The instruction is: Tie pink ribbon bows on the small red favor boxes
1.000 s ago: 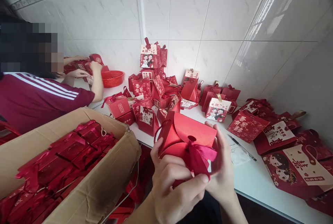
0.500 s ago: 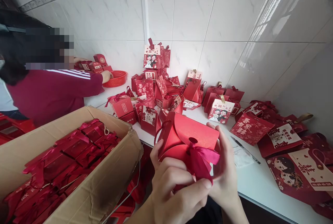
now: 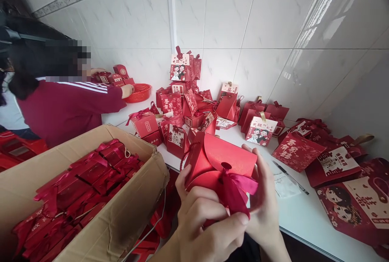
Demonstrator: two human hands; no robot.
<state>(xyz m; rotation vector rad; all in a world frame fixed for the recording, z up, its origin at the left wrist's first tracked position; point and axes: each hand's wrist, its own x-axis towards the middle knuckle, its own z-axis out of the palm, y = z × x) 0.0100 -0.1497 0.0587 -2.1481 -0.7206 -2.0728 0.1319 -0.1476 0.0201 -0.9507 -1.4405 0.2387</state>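
A red gift box (image 3: 227,152) with curved overlapping flaps and a twisted cord handle is held up in front of me, tilted. A magenta satin ribbon (image 3: 238,187) comes out of the hole in its front flap. My left hand (image 3: 206,221) is closed at the box's lower front, its thumb pressing the hanging ribbon end. Around the box's right side wraps my right hand (image 3: 266,199), fingertips showing behind the upper edge. The box's underside and some fingers are hidden.
At left stands a cardboard carton (image 3: 133,189) of ribboned red boxes. Several red gift bags (image 3: 179,140) crowd the white table (image 3: 291,213), with a pen (image 3: 290,177) and a paper (image 3: 285,187). A co-worker in a maroon shirt (image 3: 69,112) reaches into a red basket (image 3: 138,93).
The background has shifted slightly to the right in view. My hands, the gift box and the ribbon have kept almost the same pose.
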